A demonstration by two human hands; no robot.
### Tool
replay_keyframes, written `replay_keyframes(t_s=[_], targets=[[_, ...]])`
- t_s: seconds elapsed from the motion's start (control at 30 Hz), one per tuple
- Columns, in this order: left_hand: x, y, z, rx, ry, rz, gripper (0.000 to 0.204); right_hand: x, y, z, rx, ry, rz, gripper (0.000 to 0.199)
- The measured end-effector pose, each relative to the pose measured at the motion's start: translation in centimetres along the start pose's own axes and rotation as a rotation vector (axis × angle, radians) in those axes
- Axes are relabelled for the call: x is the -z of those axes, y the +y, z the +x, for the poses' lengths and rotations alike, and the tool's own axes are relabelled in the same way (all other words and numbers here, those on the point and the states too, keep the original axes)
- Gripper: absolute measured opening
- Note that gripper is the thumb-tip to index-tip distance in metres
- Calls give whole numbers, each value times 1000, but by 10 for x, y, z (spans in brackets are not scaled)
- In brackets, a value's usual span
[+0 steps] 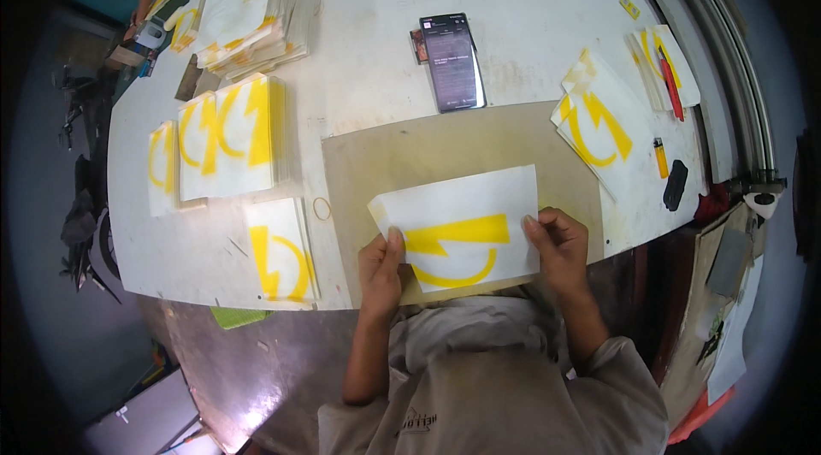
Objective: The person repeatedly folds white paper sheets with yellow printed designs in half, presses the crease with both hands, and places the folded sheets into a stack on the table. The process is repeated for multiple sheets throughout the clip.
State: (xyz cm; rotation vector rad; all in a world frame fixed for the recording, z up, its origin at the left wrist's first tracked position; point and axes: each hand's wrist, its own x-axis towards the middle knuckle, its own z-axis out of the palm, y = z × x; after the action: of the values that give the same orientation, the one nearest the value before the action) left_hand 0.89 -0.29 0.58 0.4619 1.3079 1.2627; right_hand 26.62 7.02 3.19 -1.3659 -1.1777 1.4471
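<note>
Both hands, the left hand and the right hand, are pinching closed the white sheet with a yellow decal over the brown board; peeling its backing is seemingly needing a corner grip.

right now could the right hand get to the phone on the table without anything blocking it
Probably yes. The right hand grips the edge of the white sheet with a yellow shape, so it would have to let go first. Between it and the phone lies only flat brown board and bare table.
</note>
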Motion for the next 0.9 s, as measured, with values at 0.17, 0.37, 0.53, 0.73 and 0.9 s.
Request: replay_keyframes(t_s=[0.17, 0.37, 0.53, 0.73, 0.9], targets=[[11, -20, 7, -143, -2, 77, 26, 16, -5, -1, 148, -8, 36, 4], [10, -9, 7, -141, -138, 129, 31, 24, -22, 7, -142, -350, 109, 14], [-11, 7, 4, -460, 210, 462, 64, 17, -9, 19, -251, -434, 163, 24], [6, -1, -16, -309, 228, 499, 52, 16, 9, 26, -229, -375, 168, 32], [11, 6, -8, 46, -191, -238, 29, 15, -9, 26, -311, -335, 217, 29]])
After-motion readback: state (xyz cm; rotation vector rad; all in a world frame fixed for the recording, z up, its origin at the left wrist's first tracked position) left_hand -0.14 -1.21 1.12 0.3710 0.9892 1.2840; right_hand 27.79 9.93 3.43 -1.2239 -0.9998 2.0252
